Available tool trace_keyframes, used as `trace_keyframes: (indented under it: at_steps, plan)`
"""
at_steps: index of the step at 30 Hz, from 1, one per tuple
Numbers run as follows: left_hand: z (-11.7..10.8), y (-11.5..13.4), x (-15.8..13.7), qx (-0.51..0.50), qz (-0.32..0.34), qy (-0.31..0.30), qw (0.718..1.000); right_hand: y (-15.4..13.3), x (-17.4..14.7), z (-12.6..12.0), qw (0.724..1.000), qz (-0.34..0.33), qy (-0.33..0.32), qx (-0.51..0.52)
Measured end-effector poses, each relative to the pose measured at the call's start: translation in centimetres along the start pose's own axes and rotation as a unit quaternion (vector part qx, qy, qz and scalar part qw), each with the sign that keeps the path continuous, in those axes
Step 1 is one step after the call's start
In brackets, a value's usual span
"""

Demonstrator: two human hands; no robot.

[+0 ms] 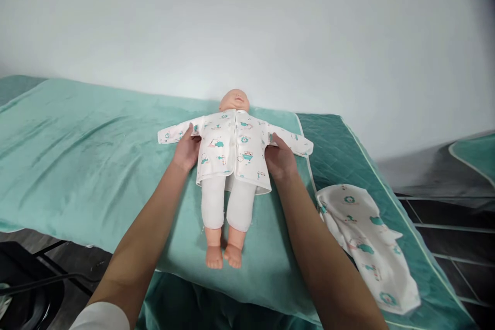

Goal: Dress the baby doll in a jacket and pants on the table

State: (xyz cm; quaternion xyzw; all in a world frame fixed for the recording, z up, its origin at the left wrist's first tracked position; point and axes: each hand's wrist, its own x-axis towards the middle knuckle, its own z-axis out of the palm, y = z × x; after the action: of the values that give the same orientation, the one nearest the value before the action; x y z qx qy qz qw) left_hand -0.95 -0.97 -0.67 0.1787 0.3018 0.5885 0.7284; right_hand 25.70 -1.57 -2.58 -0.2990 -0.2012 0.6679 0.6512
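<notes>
A baby doll [234, 99] lies on its back on a green cover, its head toward the wall and its bare feet toward me. It wears a white baby jacket [216, 147] with green and pink prints, and both sleeves stretch out sideways. At the sleeve on the left side, my left hand [187, 150] has its thumb over the cloth and its fingers partly hidden by the jacket. My right hand [281, 159] grips the opposite sleeve near the armpit in the same way. White cloth covers the doll's legs [240, 209].
Matching printed baby pants [367, 247] lie crumpled at the right on a darker quilted cover [328, 152]. The light green cover [96, 165] spreads left. Behind is a white wall [240, 26]. A black object with a cable [31, 283] stands low at left; metal bars [444, 227] are at right.
</notes>
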Motion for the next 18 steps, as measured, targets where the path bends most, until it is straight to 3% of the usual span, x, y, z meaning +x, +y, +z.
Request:
trace_keyframes:
  at_steps: [6, 9, 14, 18]
  plan:
    - [-3.7, 4.6, 0.7, -0.077, 0.12, 0.093, 0.985, -3.3, 0.7, -2.9, 0.996, -0.01, 0.07, 0.062]
    - [-5.0, 6.1, 0.6, -0.081, 0.138, 0.131, 0.978, -4.1, 0.6, -3.9, 0.992, -0.041, 0.078, 0.09]
    - [-5.9, 6.1, 0.2, 0.006, 0.23, 0.175, 0.957, -4.2, -0.2, -5.2, 0.982, -0.112, 0.144, 0.047]
    - [-6.1, 4.6, -1.2, 0.128, 0.333, 0.237, 0.904, -2.8, -3.4, -5.9, 0.958, -0.193, 0.194, -0.082]
